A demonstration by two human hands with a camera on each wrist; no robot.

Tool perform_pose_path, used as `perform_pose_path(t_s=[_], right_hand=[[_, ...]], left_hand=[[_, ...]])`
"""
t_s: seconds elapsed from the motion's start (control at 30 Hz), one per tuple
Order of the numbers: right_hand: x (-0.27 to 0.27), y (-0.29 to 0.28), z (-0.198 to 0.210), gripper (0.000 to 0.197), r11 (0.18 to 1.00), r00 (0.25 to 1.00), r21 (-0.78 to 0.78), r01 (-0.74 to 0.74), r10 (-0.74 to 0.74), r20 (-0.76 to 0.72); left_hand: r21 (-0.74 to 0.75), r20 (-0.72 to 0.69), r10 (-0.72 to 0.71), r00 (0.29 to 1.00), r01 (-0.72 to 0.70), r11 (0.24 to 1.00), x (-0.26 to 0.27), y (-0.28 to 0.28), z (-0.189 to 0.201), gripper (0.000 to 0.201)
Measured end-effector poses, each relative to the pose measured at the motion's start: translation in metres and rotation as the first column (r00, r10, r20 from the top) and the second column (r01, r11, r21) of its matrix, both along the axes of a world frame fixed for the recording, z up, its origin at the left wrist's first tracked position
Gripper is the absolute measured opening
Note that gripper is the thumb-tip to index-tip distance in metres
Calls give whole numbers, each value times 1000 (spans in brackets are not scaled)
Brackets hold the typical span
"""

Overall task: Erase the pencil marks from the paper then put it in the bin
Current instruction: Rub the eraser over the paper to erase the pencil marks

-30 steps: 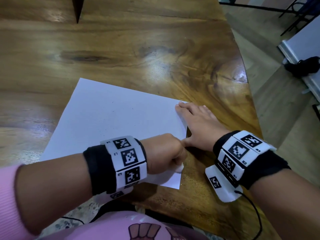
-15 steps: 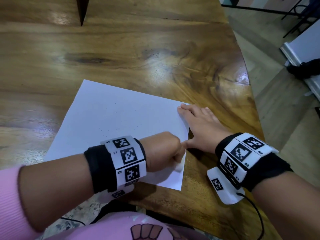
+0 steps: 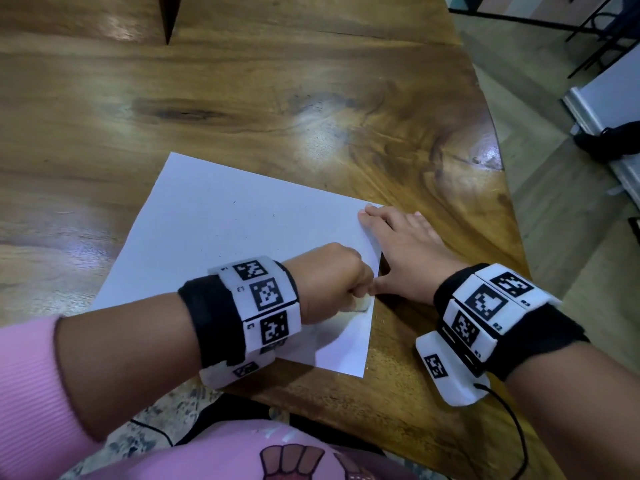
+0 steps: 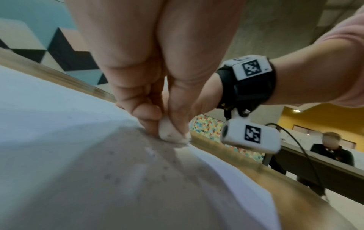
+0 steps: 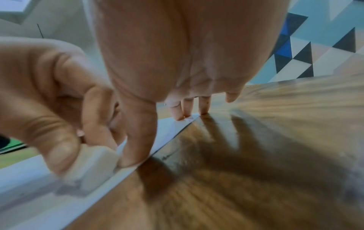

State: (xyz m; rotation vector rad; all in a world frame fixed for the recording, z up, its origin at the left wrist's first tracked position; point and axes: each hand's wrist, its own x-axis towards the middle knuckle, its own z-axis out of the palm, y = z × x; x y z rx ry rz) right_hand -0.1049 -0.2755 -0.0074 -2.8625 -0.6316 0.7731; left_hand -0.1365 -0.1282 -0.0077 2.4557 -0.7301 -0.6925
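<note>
A white sheet of paper [image 3: 221, 237] lies flat on the wooden table [image 3: 242, 98], near its front right corner. My left hand [image 3: 332, 278] pinches a small white eraser [image 4: 169, 132] and presses it on the paper close to the sheet's right edge. The eraser [image 5: 94, 163] also shows in the right wrist view, beside my right thumb. My right hand [image 3: 405, 251] lies flat with straight fingers, holding down the paper's right edge; its fingertips [image 5: 185, 112] touch the sheet's far corner. Small dark eraser crumbs dot the paper [image 4: 59, 140]. No bin is in view.
The table's curved right edge [image 3: 502, 188] drops to a tiled floor. A dark pointed object [image 3: 169, 19] stands at the far table edge. A seated person [image 4: 331, 149] shows in the left wrist view's background. A black object [image 3: 609, 136] lies on the floor.
My left hand with the eraser has shifted slightly along the paper's right edge in a rubbing motion. The right hand stays pressed on the sheet.
</note>
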Motion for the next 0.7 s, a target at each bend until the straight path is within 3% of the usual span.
perform_pose_path(t_s=[0.1,0.2,0.23,0.37,0.5,0.57,0.7], right_hand=[[0,0,1,105,1000,1000,-1,3,-3,-2],[0,0,2,105,1000,1000,-5,3,-3,-5],[0,0,2,105,1000,1000,-3,5,-5,-8],[0,-1,2,105,1000,1000,3,7,-7,-17],[0,0,3,105,1000,1000,-2,11,-11,-13],[0,1,3,105,1000,1000,-6,12,-12,-14],[0,1,3,104,1000,1000,0,15,-15,-14]], left_hand=[[52,-105,-159,982,165,985,-14,6,-7,6],[14,-197,-197,960,203,979,-17,12,-4,12],[31,-136,-192,972,197,980,-12,14,-4,12],[-6,87,69,994,-68,998,4,34,0,14],[9,-5,-85,996,85,996,-23,45,-13,6],[73,-49,-171,984,174,982,-31,52,-16,13],[-19,11,37,999,-37,999,-6,57,-10,7]])
